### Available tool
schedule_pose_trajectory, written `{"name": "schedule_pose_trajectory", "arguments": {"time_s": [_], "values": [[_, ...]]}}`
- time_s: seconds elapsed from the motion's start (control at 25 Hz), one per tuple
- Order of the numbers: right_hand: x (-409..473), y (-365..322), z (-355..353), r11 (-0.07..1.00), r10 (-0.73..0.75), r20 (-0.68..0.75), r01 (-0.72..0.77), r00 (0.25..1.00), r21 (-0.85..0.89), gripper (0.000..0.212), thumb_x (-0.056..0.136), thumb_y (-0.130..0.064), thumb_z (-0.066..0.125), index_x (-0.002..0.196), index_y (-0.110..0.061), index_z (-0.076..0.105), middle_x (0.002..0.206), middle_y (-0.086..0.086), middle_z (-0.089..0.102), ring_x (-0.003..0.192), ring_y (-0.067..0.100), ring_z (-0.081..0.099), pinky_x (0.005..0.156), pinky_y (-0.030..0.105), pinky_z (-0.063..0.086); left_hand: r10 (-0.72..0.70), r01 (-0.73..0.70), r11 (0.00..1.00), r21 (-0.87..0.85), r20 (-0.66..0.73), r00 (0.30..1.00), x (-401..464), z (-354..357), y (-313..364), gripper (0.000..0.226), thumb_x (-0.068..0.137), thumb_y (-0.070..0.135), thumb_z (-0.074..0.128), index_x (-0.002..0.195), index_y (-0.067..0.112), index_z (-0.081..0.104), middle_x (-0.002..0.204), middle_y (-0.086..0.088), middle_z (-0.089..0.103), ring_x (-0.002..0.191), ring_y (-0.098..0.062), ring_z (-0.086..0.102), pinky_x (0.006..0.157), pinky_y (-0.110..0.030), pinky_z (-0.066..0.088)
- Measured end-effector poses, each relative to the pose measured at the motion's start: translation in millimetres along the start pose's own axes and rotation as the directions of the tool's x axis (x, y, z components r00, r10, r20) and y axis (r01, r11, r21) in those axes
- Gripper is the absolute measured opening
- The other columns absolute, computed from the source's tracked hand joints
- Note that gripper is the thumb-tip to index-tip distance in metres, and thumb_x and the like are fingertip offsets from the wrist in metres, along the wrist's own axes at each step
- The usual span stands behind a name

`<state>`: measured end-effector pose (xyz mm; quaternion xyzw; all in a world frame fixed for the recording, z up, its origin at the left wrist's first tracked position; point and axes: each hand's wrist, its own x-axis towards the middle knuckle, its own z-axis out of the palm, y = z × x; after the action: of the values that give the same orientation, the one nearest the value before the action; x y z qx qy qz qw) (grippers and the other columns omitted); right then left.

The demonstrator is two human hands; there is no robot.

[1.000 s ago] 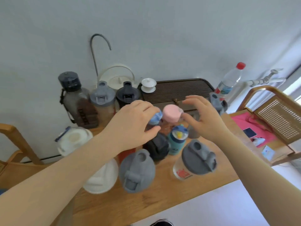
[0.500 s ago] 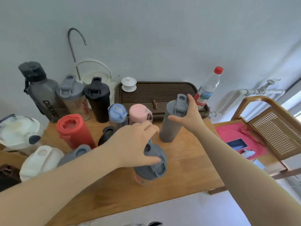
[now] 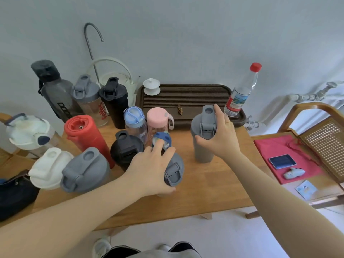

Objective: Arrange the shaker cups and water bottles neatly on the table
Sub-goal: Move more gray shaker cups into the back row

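Right hand (image 3: 221,138) wrapped over the lid of the tall grey shaker (image 3: 202,146), fingers curled round the flip cap, palm on the near-right side of the lid. Shaker stands upright on the table (image 3: 204,187), long axis vertical, spout hole toward the wall, hinge toward the person.

Left hand (image 3: 149,170) clamped from above on the lid of a grey-lidded shaker (image 3: 173,172). Thumb on the near edge, fingers over the far edge. Cup body mostly hidden under the hand; looks upright, cap latch pointing toward the person. Whether its base touches the table: cannot tell.

Just past the left fingertips: small blue-capped bottle (image 3: 162,140), upright, touching or nearly touching the fingers. Beyond it, pink-lidded bottle (image 3: 158,120) and light-blue-lidded bottle (image 3: 134,118), side by side, upright. Left of the left hand: black shaker (image 3: 126,148), then red bottle (image 3: 85,135), which leans in this wide view.

Beyond the right hand: dark slatted tray (image 3: 186,97), clear bottle with red cap (image 3: 242,92) standing on its right end. The two held shakers are apart, bare table between them.
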<state>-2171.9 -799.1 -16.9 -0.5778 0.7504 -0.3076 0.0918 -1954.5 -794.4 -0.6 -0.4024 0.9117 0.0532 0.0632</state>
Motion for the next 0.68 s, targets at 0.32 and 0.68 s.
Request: {"name": "schedule_pose_trajectory", "arguments": {"time_s": [0.32,0.68], "values": [[1,-71,-42,0.952,-0.128,-0.248,0.189,0.960,0.242,0.096,0.058,-0.050,0.070,0.141,-0.026,0.027,0.138,0.000,0.044,0.127,0.016,0.039,0.105,0.035,0.034,0.119,-0.187,0.971,-0.147,-0.381,0.917,-16,-74,-35,0.091,0.047,0.070,0.063,0.120,0.024,0.034,0.116,0.001,0.038,0.080,-0.015,0.050,0.069,-0.027,0.042],[38,-191,-43,0.882,-0.200,-0.364,0.329,0.910,0.338,0.092,0.057,-0.050,0.067,0.138,-0.029,0.029,0.128,-0.005,0.050,0.120,0.018,0.048,0.100,0.039,0.042,0.030,-0.152,0.977,-0.151,-0.604,0.796,-42,-169,-139,0.088,0.041,0.069,0.057,0.115,0.027,0.038,0.113,0.008,0.036,0.087,-0.012,0.047,0.065,-0.023,0.034]]}}
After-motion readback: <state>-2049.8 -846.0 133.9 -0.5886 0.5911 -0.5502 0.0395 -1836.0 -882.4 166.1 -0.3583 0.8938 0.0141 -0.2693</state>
